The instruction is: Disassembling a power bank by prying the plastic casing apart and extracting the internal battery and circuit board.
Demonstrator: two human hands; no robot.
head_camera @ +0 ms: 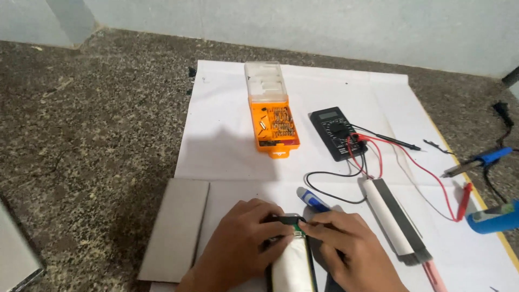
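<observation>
Two hands close on an opened phone at the near edge of the white paper sheet. The left hand grips its left side; the right hand pinches its top edge, fingertips curled. Beyond the phone lie a blue-capped pen, a black multimeter and an orange screwdriver-bit case.

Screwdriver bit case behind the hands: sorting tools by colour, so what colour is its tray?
Orange tray with a clear, whitish flip-up lid; the head view shows it.
</observation>
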